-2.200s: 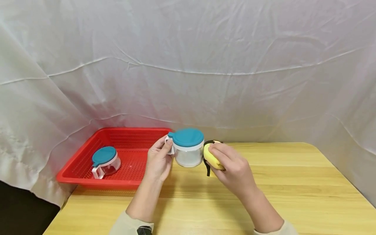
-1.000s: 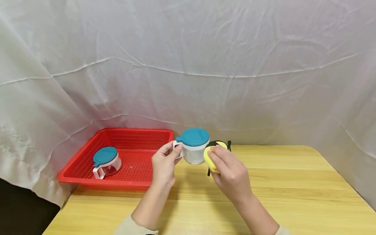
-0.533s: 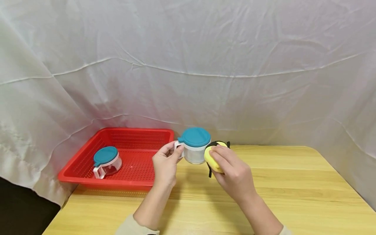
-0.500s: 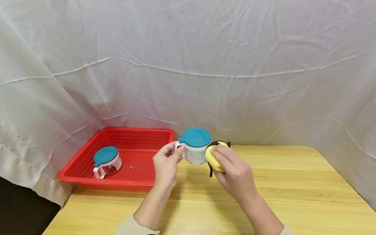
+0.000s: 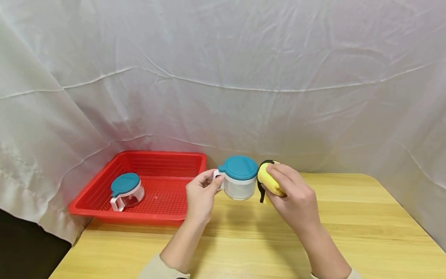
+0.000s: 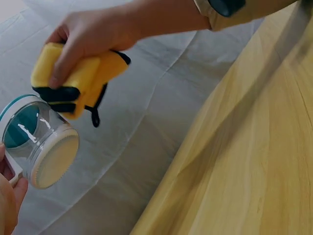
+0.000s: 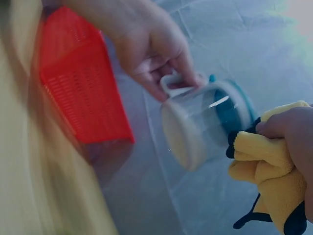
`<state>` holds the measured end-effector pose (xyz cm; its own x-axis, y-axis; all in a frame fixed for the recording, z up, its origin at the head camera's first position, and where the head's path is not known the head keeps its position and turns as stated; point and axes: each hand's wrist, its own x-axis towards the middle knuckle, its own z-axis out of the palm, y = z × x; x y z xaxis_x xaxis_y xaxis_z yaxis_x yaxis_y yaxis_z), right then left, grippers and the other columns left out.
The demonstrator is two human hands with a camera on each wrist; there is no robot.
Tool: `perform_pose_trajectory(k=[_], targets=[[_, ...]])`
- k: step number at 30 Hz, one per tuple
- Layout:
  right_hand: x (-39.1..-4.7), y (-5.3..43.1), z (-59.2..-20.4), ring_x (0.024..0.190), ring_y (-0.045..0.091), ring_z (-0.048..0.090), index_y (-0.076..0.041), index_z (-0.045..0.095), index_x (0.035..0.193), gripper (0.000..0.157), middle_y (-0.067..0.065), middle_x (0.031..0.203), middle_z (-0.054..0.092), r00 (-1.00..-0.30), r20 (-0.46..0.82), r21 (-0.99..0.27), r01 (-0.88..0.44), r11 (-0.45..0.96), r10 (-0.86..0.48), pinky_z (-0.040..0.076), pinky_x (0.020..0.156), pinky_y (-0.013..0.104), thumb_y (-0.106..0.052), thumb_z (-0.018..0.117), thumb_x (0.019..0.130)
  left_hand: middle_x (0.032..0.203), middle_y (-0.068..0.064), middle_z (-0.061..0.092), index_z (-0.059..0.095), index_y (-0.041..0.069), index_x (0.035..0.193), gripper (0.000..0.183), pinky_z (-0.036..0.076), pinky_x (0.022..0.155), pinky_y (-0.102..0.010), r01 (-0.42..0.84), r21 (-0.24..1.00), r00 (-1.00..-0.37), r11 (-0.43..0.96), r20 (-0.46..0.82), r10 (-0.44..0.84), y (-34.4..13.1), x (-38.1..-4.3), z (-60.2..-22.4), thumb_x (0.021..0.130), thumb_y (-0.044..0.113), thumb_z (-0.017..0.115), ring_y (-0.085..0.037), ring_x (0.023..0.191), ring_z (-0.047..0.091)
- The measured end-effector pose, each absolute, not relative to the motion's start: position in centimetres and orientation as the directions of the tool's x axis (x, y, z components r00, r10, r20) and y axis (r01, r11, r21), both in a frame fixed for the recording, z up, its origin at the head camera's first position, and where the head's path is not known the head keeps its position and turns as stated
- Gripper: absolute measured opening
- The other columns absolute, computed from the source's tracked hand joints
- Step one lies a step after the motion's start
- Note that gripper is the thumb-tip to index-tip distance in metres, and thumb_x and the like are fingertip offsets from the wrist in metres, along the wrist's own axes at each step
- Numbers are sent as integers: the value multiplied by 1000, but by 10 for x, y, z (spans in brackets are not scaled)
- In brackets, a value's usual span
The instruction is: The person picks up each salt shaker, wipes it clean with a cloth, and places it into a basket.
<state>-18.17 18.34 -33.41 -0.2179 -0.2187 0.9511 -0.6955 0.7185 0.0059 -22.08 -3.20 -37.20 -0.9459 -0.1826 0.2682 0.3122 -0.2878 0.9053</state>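
Note:
My left hand (image 5: 202, 195) pinches the white handle of a clear glass jar (image 5: 239, 190) with a teal lid (image 5: 240, 167), held up over the table. My right hand (image 5: 296, 193) grips a folded yellow cloth (image 5: 269, 180) with black edging and a black hanging loop. The cloth is right at the jar's side, opposite the handle. In the left wrist view, the bunched cloth (image 6: 73, 81) overlaps the glass near the lid. The jar (image 7: 195, 122) appears tilted in the right wrist view, its pale base turned toward the table.
A red perforated plastic basket (image 5: 167, 217) stands at the left of the wooden table (image 5: 348, 224). Inside it sits a second glass jar (image 5: 134, 198) with a teal lid and white handle. A pale fabric curtain (image 5: 244, 69) hangs behind and around the table.
Both hands have shifted to the right, carrying the jar and the cloth along. The cloth has turned, with its black edge now upright along the jar's side. The basket has stayed put.

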Motion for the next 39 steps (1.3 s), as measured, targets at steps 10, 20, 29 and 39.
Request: perform_pose_trajectory(k=[10, 20, 29, 39], targets=[[-163, 173, -322, 101, 28, 67, -4, 72, 108, 39, 7, 109, 69, -271, 882, 91, -705, 703, -385, 55, 91, 36, -1, 77, 69, 83, -5, 69, 77, 9, 98, 20, 53, 67, -19, 421, 907, -878, -2, 407, -250, -25, -218, -379, 79, 11, 82, -16, 80, 59], [-160, 164, -312, 100, 20, 66, -11, 70, 108, 43, 0, 107, 69, -428, 750, 121, -661, 741, -504, 59, 65, 35, -2, 82, 67, 89, 1, 72, 78, 13, 97, 18, 55, 71, -25, 561, 823, -795, 87, 565, -222, -17, -215, -388, 80, 9, 82, -13, 84, 62], [-174, 155, -300, 93, 16, 68, -17, 72, 104, 32, -5, 103, 71, -547, 634, 107, -638, 763, -546, 56, 62, 32, -14, 83, 75, 90, -2, 71, 77, 6, 97, 18, 55, 69, -21, 702, 690, -670, 180, 724, -164, -22, -219, -391, 80, 2, 80, -13, 81, 64], [-195, 154, -292, 96, 20, 68, -14, 71, 104, 31, 0, 104, 70, -510, 647, 164, -633, 757, -567, 58, 60, 36, -12, 83, 76, 88, -1, 70, 77, 9, 97, 18, 56, 71, -21, 732, 658, -659, 175, 749, -60, -19, -219, -398, 80, 5, 80, -13, 81, 65]])
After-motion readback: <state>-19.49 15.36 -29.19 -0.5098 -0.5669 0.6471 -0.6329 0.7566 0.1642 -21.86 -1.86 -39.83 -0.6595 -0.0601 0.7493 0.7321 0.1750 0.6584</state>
